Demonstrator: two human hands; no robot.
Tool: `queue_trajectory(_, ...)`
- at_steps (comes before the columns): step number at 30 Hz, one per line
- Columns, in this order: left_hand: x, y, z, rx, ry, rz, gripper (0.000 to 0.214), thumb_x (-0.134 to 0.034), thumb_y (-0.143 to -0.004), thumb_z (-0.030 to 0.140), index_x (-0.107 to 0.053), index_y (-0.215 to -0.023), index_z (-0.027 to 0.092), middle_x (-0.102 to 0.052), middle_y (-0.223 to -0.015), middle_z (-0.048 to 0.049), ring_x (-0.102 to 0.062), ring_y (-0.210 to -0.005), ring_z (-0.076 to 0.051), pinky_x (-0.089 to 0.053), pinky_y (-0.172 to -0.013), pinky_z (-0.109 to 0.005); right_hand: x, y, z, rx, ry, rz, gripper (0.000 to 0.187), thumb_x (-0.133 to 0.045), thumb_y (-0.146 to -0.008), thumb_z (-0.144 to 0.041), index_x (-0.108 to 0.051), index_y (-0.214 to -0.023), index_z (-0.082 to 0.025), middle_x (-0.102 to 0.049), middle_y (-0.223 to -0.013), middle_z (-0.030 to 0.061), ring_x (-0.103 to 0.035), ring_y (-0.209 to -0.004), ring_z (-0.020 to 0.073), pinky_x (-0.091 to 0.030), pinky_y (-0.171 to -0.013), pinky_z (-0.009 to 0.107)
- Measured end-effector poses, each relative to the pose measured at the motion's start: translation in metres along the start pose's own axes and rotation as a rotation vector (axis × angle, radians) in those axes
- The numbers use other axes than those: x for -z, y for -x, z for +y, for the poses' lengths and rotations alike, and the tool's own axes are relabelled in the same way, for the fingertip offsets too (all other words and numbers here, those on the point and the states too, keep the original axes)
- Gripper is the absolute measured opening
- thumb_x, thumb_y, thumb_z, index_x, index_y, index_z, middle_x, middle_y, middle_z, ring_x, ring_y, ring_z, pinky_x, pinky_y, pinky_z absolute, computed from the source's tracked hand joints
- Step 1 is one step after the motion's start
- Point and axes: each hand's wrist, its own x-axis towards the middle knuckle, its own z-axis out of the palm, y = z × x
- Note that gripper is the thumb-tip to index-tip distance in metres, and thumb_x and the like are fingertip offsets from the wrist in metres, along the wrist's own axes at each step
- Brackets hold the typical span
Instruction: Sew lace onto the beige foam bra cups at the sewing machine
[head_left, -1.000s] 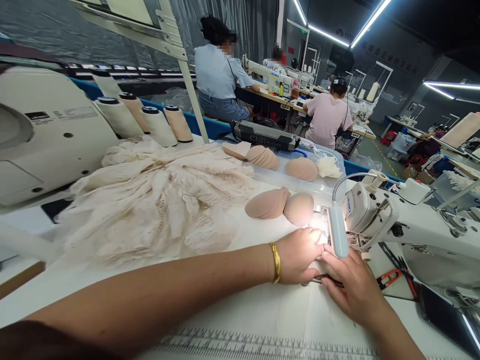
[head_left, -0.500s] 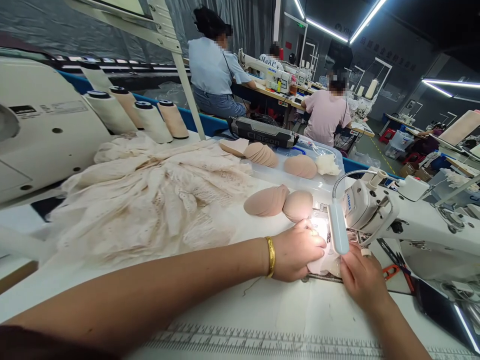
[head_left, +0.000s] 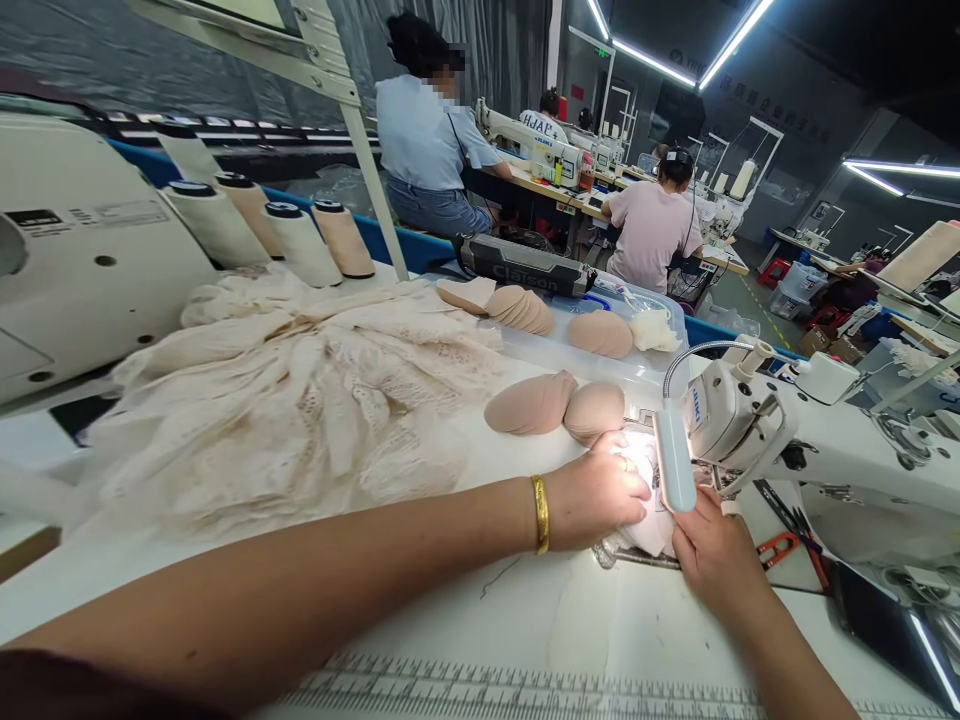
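Note:
My left hand [head_left: 596, 495], with a gold bangle at the wrist, is curled over a small pale fabric piece [head_left: 651, 530] lying under the lamp [head_left: 673, 462] of the white sewing machine [head_left: 810, 450]. My right hand [head_left: 712, 560] presses the same piece from the near side, fingers closed on its edge. The needle area is hidden behind the lamp and glare. Two beige bra cups [head_left: 555, 402] lie just beyond my left hand.
A heap of cream lace [head_left: 300, 400] covers the table's left half, with thread cones [head_left: 300, 240] behind. A clear tray [head_left: 645, 372] holds more beige cups. Red snips [head_left: 776, 548] lie right of my hand. Other people sit sewing at far tables.
Both hands have pushed the fabric piece a little farther in under the machine's lamp; my right hand has drawn back slightly toward the piece's near edge.

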Motion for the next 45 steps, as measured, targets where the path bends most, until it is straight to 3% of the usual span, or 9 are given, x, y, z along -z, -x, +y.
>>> queue_trajectory(5,0.001,0.001,-0.003,-0.006,0.004,0.002,0.021,-0.06,-0.068,0.001,-0.063,-0.077,0.02,-0.066,-0.08,-0.0025,-0.058,-0.08,-0.021,-0.034,-0.093,-0.045,-0.003,0.001,0.0,-0.012,-0.001,0.003,0.03,-0.044,-0.091,-0.006,-0.068,-0.101,-0.023,-0.068,-0.129,0.0058,-0.056,-0.119,0.0281,-0.052,-0.087,0.038)
queue_trajectory(10,0.002,0.001,-0.004,0.001,0.003,-0.008,0.023,-0.06,-0.07,0.002,-0.064,-0.082,0.021,-0.068,-0.083,-0.0026,-0.06,-0.084,-0.022,-0.033,-0.1,-0.049,-0.004,0.001,0.0,0.005,-0.001,0.008,0.029,-0.043,-0.093,-0.007,-0.067,-0.098,-0.023,-0.069,-0.127,0.0056,-0.055,-0.12,0.0288,-0.051,-0.082,0.036)
queue_trajectory(13,0.002,0.001,-0.003,0.012,0.012,-0.012,0.023,-0.06,-0.071,0.003,-0.065,-0.084,0.021,-0.069,-0.085,-0.0027,-0.061,-0.085,-0.022,-0.033,-0.101,-0.048,-0.004,0.002,0.001,0.007,0.022,0.025,0.03,-0.043,-0.094,-0.008,-0.067,-0.105,-0.023,-0.071,-0.116,0.007,-0.059,-0.115,0.0283,-0.051,-0.074,0.034)
queue_trajectory(16,0.001,0.001,-0.003,0.018,0.03,-0.013,0.024,-0.06,-0.071,0.003,-0.065,-0.085,0.021,-0.069,-0.088,-0.0025,-0.061,-0.086,-0.022,-0.033,-0.101,-0.048,-0.002,0.003,0.003,0.003,0.075,0.065,0.03,-0.041,-0.097,-0.012,-0.066,-0.11,-0.021,-0.072,-0.094,0.0074,-0.065,-0.094,0.0268,-0.051,-0.065,0.034)
queue_trajectory(18,0.002,0.001,-0.003,0.019,0.034,-0.011,0.024,-0.06,-0.071,0.003,-0.065,-0.086,0.021,-0.069,-0.089,-0.0027,-0.061,-0.088,-0.023,-0.033,-0.101,-0.048,0.001,0.002,0.004,0.013,0.11,0.134,0.028,-0.041,-0.099,-0.014,-0.065,-0.113,-0.019,-0.071,-0.088,0.0074,-0.065,-0.086,0.0269,-0.054,-0.071,0.039)
queue_trajectory(22,0.003,-0.001,-0.003,0.02,0.022,0.003,0.022,-0.06,-0.074,0.005,-0.066,-0.088,0.021,-0.069,-0.091,-0.0048,-0.061,-0.091,-0.024,-0.034,-0.102,-0.049,0.009,-0.005,0.006,0.043,0.109,0.265,0.024,-0.046,-0.1,-0.016,-0.062,-0.118,-0.018,-0.073,-0.101,0.0118,-0.066,-0.097,0.0295,-0.058,-0.088,0.049)
queue_trajectory(39,0.002,0.0,0.003,0.042,0.014,0.007,0.016,-0.057,-0.08,0.005,-0.063,-0.075,0.019,-0.065,-0.08,-0.0034,-0.059,-0.08,-0.021,-0.035,-0.096,-0.047,0.008,-0.007,0.006,0.016,0.08,0.254,0.026,-0.045,-0.102,-0.016,-0.061,-0.123,-0.017,-0.073,-0.104,0.015,-0.067,-0.1,0.0312,-0.06,-0.086,0.053)
queue_trajectory(45,0.003,-0.002,0.0,0.057,-0.01,0.001,0.014,-0.058,-0.082,0.008,-0.065,-0.079,0.02,-0.067,-0.082,-0.0049,-0.059,-0.082,-0.022,-0.035,-0.096,-0.048,0.009,-0.003,0.005,0.013,0.064,0.227,0.022,-0.044,-0.103,-0.019,-0.062,-0.116,-0.019,-0.072,-0.1,0.0114,-0.065,-0.094,0.0273,-0.056,-0.082,0.042)
